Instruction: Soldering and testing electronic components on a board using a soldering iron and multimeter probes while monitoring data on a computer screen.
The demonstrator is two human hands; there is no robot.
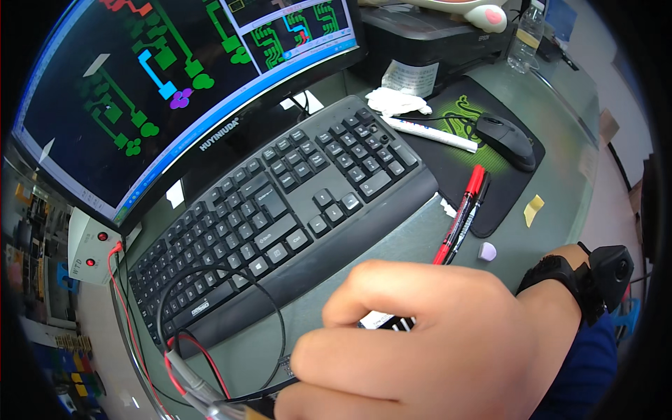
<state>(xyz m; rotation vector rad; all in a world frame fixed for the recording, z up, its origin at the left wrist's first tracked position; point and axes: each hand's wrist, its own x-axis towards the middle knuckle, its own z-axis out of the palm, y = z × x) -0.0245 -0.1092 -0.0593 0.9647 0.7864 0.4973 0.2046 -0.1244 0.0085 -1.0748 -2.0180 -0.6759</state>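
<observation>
The bare right hand (pixel 406 343) is seen from the back with its fingers curled; the fingertips are hidden, so whether they are clamped on anything cannot be told. A dark item with white stripes (pixel 402 323) is glimpsed below the hand, in the gap behind the thumb and index finger, the rest of it covered. Just left of the fingers, a grey-sleeved lead (pixel 192 374) with red and black wires is seen. A black cable (pixel 210 267) is looped across the lower left part of the black keyboard (pixel 273 224), by which the space between hand and monitor (pixel 175 91) is filled. Above the knuckles, a red marker pen (pixel 458 217) and a black marker pen (pixel 477 199) are laid together, partly on the mouse pad (pixel 490 210), near a small lavender piece (pixel 487 251) and a yellow scrap (pixel 533 210). The pad is also occupied by a black mouse (pixel 505 142) and a white marker pen (pixel 434 133). Farther off, a crumpled tissue (pixel 395 102), a printer (pixel 434 42) and a clear bottle (pixel 525 42) are placed. White capitals are borne by the monitor's bezel, dark letters by the red-terminalled box (pixel 94 252), and white legends by the keys; the bottle's label is too small to be read.
</observation>
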